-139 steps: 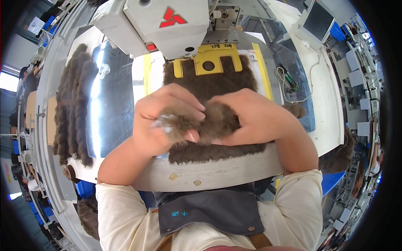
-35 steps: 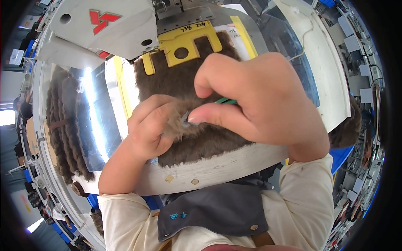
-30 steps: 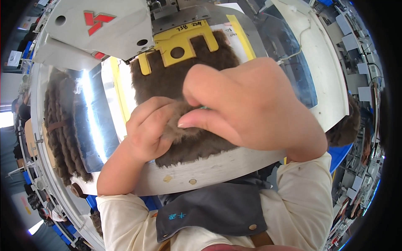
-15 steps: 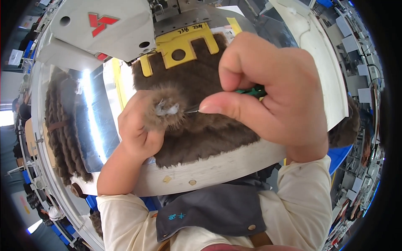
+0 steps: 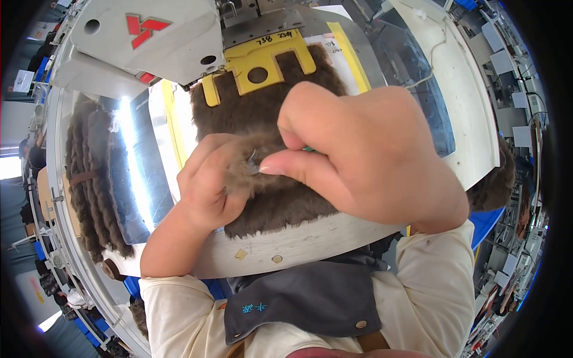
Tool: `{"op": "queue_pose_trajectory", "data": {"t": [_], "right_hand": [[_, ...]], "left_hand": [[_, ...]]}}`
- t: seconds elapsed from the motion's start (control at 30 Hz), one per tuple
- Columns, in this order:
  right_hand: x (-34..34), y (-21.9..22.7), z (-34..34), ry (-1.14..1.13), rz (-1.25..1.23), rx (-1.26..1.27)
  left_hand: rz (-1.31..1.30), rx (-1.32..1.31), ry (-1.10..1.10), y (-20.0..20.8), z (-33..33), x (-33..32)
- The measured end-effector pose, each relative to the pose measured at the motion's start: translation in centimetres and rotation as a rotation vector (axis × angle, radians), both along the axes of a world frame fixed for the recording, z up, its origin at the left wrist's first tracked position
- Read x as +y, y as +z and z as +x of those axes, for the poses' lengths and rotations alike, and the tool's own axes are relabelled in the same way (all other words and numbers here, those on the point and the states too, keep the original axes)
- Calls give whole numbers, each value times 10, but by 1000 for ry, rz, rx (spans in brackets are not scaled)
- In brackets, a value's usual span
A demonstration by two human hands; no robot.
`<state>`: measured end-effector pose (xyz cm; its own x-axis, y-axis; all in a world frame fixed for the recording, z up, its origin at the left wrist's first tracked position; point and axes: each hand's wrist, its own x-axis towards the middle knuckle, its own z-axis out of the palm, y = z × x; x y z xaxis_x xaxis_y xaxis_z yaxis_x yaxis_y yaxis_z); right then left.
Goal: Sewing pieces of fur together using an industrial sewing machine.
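My left hand (image 5: pixel 206 179) is closed round a small tuft of brown fur (image 5: pixel 240 162), with pale, whitish material showing in its middle. My right hand (image 5: pixel 364 149) is pinched shut on a thin metal tool with a green handle (image 5: pixel 308 149); most of it is hidden inside the fist, so I cannot tell its exact kind. Its thumb tip touches the pale middle of the tuft. Beneath both hands a larger piece of brown fur (image 5: pixel 268 218) lies on the white work table (image 5: pixel 322 235). A yellow notched template (image 5: pixel 258 76) rests over the fur's far end.
A white sewing machine head (image 5: pixel 143 42) stands at the far left. On the left, several rolled brown fur strips (image 5: pixel 89 179) lie beside a shiny clear sheet (image 5: pixel 137 173). A blue clear panel (image 5: pixel 430 107) is at the right. More brown fur (image 5: pixel 495 179) hangs beyond the table's right edge.
My right hand has moved left and inward, bringing the tool from beside the tuft to its pale middle. My left hand has shifted slightly right, still holding the tuft.
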<state>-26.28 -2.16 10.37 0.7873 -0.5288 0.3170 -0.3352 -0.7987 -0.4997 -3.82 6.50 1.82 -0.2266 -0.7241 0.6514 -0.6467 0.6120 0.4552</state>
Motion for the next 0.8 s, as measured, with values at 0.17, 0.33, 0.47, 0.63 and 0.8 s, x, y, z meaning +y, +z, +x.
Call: {"op": "queue_pose_trajectory", "data": {"t": [0.17, 0.33, 0.47, 0.63, 0.8], "right_hand": [[3, -7, 4, -7, -78, -14], [1, 3, -4, -76, -66, -81], [3, 9, -7, -95, -38, -117], [2, 3, -2, -57, -26, -129], [4, 5, 0, -23, 7, -5]], "left_hand": [[9, -44, 13, 1, -1, 1], [-15, -6, 21, -3, 0, -1], [-22, 5, 18, -2, -1, -2], [-21, -32, -6, -1, -1, -1], [-17, -32, -14, -2, -1, 1]]}}
